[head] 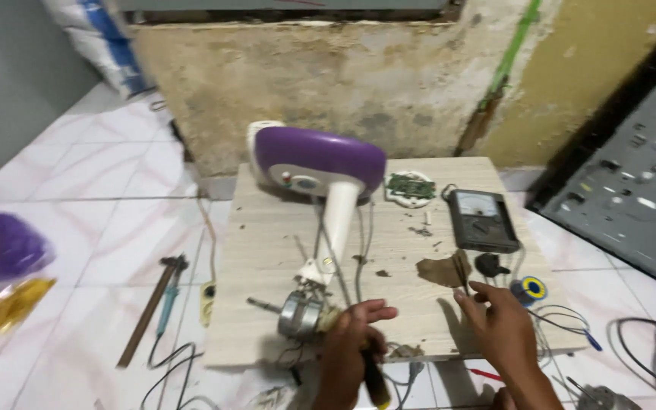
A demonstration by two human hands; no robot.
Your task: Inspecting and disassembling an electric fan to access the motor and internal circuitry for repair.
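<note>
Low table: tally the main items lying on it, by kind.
Purple-and-white appliance body: 1
Small motor: 1
Analog multimeter: 1
Green circuit board: 1
Solder spool: 1
Total on the low table: 5

On your worktop [267,304]: fan housing [319,161] at the back left, its motor [299,314] at the front edge; circuit board [410,186] right of the housing; multimeter [482,220] further right; solder reel [530,289] in front of the multimeter. On the floor, left of the worktop: hammer [151,307].
</note>
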